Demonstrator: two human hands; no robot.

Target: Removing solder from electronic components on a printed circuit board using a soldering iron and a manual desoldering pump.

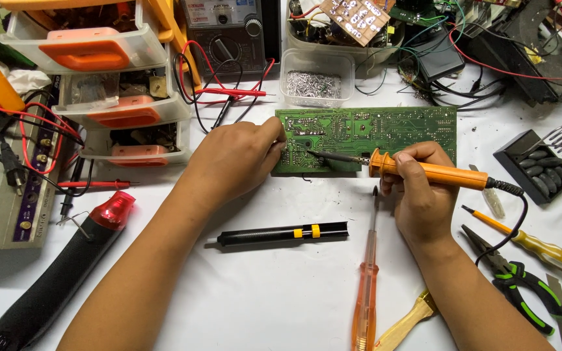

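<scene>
Green rectangular circuit board [385, 130] lies flat on the white desk [261, 292], left hand [239, 159] pinning its edge, right hand [417, 195] clamped on the orange-handled soldering iron [424, 170]; a slip could scorch fingertips or bridge tracks.

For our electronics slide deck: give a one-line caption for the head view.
Left hand steadies a green circuit board while the right hand holds an orange-handled soldering iron, its tip on the board.

Right hand [421, 195] grips orange soldering iron [434, 172], tip on green circuit board [385, 130]. Left hand [239, 159] pins board's left edge to white bench [281, 292]. Black desoldering pump [284, 234] lies just below, orange screwdriver [365, 299] beside.
</scene>
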